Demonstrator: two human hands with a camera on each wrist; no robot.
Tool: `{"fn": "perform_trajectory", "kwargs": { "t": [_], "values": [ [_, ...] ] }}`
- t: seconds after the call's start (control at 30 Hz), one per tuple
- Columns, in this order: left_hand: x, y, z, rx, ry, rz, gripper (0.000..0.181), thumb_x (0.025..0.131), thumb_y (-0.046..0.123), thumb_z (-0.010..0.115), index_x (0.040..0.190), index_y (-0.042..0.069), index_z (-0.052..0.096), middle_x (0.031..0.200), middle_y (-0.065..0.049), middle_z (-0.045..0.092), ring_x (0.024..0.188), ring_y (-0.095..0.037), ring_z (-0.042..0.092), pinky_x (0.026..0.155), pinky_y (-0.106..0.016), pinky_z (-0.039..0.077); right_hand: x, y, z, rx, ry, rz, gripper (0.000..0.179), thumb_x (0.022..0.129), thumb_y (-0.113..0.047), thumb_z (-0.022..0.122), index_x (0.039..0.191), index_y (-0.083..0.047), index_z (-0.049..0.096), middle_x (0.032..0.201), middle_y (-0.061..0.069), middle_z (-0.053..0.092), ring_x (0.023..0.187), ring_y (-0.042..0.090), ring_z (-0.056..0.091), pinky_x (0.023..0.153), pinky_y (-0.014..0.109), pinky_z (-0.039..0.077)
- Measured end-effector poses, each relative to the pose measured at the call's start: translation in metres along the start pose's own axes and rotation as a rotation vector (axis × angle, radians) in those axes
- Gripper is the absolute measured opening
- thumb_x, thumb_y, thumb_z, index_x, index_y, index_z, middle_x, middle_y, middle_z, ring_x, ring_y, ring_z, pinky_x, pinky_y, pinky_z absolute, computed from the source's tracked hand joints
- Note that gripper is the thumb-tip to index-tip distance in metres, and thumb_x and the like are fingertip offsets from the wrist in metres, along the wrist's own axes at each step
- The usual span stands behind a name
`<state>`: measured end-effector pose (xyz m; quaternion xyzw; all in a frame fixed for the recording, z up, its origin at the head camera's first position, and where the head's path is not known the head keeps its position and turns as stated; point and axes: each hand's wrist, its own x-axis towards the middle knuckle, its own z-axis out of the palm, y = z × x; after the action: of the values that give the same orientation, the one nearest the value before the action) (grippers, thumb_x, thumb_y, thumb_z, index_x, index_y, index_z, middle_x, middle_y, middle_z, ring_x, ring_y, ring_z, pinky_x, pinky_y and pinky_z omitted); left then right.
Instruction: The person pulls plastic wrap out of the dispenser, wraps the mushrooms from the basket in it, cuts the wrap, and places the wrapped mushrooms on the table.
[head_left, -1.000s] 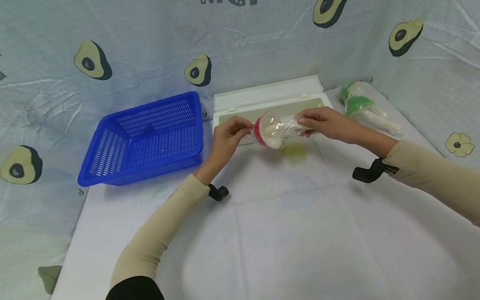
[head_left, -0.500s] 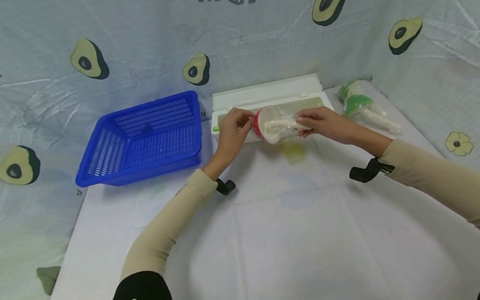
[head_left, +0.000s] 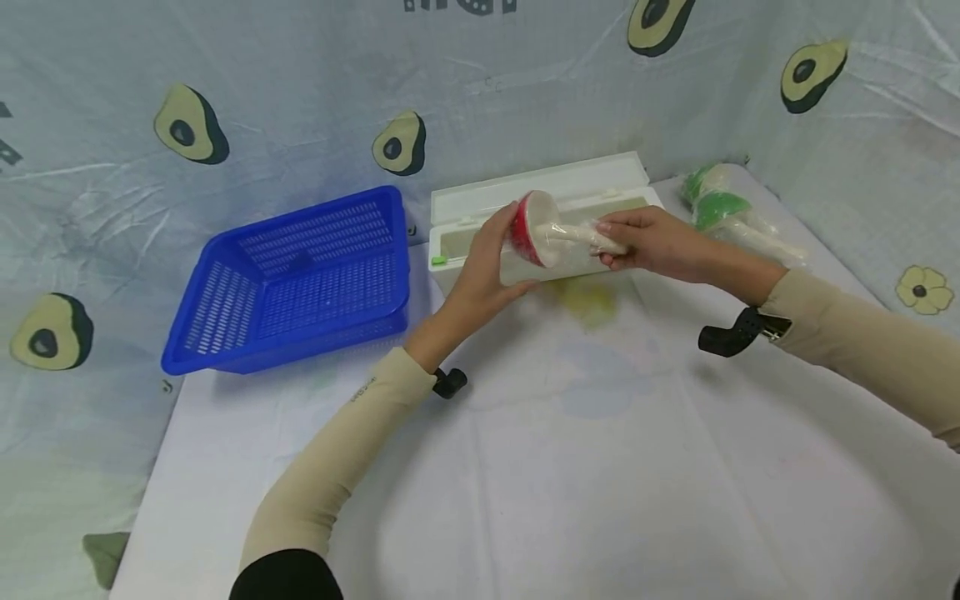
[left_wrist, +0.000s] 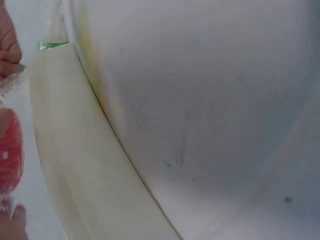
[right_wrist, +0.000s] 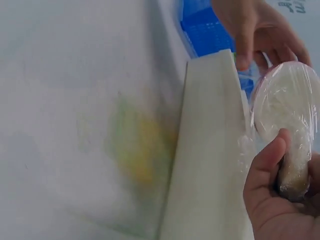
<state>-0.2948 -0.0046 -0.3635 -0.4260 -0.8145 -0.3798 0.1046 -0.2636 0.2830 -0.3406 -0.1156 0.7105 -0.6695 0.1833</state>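
A mushroom [head_left: 546,223] with a red cap and a whitish stem, wrapped in clear plastic, is held on its side over the open white box [head_left: 513,268]. My right hand [head_left: 656,242] grips the stem, thumb along it in the right wrist view. My left hand [head_left: 480,282] is at the cap, fingers extended along its far side and thumb held apart below. White spots show on the red cap [left_wrist: 11,152] in the left wrist view. In the right wrist view the pale cap underside [right_wrist: 282,102] faces the camera, with my left hand [right_wrist: 262,32] behind it.
A blue perforated basket [head_left: 322,292] stands left of the box. The box's long lid [head_left: 536,179] is raised along the back. Green-and-white items in clear plastic [head_left: 723,212] lie at the back right. A white cloth [head_left: 570,467] covers the table, and a printed curtain [head_left: 300,67] hangs behind.
My left hand has let go of its pinch at the cap and spread beside it. The mushroom has risen slightly, its plastic now tighter around the stem. My right hand keeps its grip.
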Motion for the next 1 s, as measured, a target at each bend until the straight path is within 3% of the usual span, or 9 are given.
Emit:
{"fn": "perform_trajectory", "kwargs": {
  "t": [0.07, 0.13, 0.27, 0.37, 0.43, 0.53, 0.67, 0.87, 1.0],
  "values": [
    [0.007, 0.0, 0.002, 0.069, 0.049, 0.041, 0.093, 0.085, 0.014, 0.084, 0.155, -0.004, 0.027, 0.155, -0.02, 0.037, 0.145, -0.029, 0.033, 0.123, -0.03, 0.023, -0.001, -0.007, -0.001, -0.11, 0.03, -0.006, 0.031, 0.11, -0.024, 0.046, 0.117, 0.001, 0.063, 0.102, 0.013, 0.064, 0.089, 0.016, 0.062, 0.08, 0.025, 0.056],
    [0.016, 0.001, 0.0, 0.071, 0.085, 0.047, 0.088, 0.088, 0.018, 0.082, 0.154, -0.004, 0.03, 0.152, -0.019, 0.041, 0.143, -0.027, 0.037, 0.121, -0.028, 0.027, -0.001, -0.018, -0.001, -0.296, 0.074, -0.016, 0.038, 0.111, -0.029, 0.044, 0.126, 0.002, 0.06, 0.112, 0.016, 0.064, 0.095, 0.02, 0.064, 0.081, 0.024, 0.055],
    [0.037, -0.001, -0.01, -0.034, 0.1, 0.015, 0.084, 0.089, 0.019, 0.081, 0.155, -0.002, 0.032, 0.149, -0.017, 0.045, 0.14, -0.02, 0.042, 0.117, -0.024, 0.034, 0.005, -0.048, -0.002, -0.789, 0.132, -0.111, 0.059, 0.106, -0.038, 0.053, 0.15, 0.0, 0.044, 0.135, 0.023, 0.055, 0.106, 0.032, 0.06, 0.089, 0.037, 0.053],
    [0.05, -0.007, -0.018, -0.12, 0.084, -0.053, 0.082, 0.09, 0.018, 0.079, 0.156, 0.001, 0.034, 0.15, -0.014, 0.047, 0.139, -0.016, 0.044, 0.114, -0.022, 0.037, 0.016, -0.068, -0.006, -1.042, 0.124, -0.261, 0.065, 0.101, -0.033, 0.065, 0.153, -0.003, 0.042, 0.138, 0.024, 0.053, 0.114, 0.037, 0.056, 0.096, 0.052, 0.048],
    [0.057, -0.01, -0.023, -0.166, 0.074, -0.11, 0.079, 0.091, 0.017, 0.077, 0.156, 0.003, 0.035, 0.151, -0.011, 0.047, 0.14, -0.014, 0.044, 0.113, -0.021, 0.038, 0.024, -0.078, -0.01, -1.095, 0.084, -0.331, 0.064, 0.097, -0.028, 0.072, 0.15, -0.005, 0.046, 0.136, 0.023, 0.056, 0.121, 0.038, 0.053, 0.101, 0.056, 0.045],
    [0.064, -0.013, -0.03, -0.231, 0.078, -0.161, 0.076, 0.092, 0.014, 0.075, 0.156, 0.005, 0.036, 0.148, -0.011, 0.051, 0.138, -0.015, 0.047, 0.113, -0.022, 0.039, 0.032, -0.089, -0.015, -1.153, 0.036, -0.366, 0.058, 0.095, -0.024, 0.075, 0.146, -0.006, 0.054, 0.137, 0.023, 0.057, 0.12, 0.039, 0.055, 0.098, 0.057, 0.048],
    [0.074, -0.009, -0.04, -0.256, 0.093, -0.165, 0.075, 0.092, 0.013, 0.076, 0.155, 0.005, 0.039, 0.146, -0.01, 0.054, 0.136, -0.015, 0.049, 0.112, -0.022, 0.039, 0.037, -0.103, -0.018, -1.201, 0.069, -0.413, 0.047, 0.096, -0.015, 0.072, 0.14, -0.005, 0.06, 0.135, 0.023, 0.06, 0.119, 0.04, 0.058, 0.097, 0.057, 0.051],
    [0.088, 0.004, -0.056, -0.244, 0.162, -0.154, 0.077, 0.088, 0.015, 0.08, 0.154, 0.005, 0.041, 0.144, -0.009, 0.056, 0.129, -0.012, 0.054, 0.108, -0.021, 0.043, 0.037, -0.123, -0.021, -1.219, 0.138, -0.571, 0.036, 0.099, -0.006, 0.066, 0.135, -0.002, 0.064, 0.128, 0.025, 0.063, 0.111, 0.041, 0.061, 0.091, 0.057, 0.052],
    [0.09, 0.011, -0.061, -0.246, 0.197, -0.139, 0.078, 0.086, 0.014, 0.082, 0.153, 0.005, 0.044, 0.139, -0.01, 0.058, 0.126, -0.012, 0.057, 0.106, -0.021, 0.045, 0.032, -0.132, -0.019, -1.181, 0.124, -0.497, 0.039, 0.102, -0.011, 0.063, 0.14, -0.006, 0.061, 0.132, 0.021, 0.06, 0.109, 0.036, 0.063, 0.092, 0.049, 0.055]
  ]
}}
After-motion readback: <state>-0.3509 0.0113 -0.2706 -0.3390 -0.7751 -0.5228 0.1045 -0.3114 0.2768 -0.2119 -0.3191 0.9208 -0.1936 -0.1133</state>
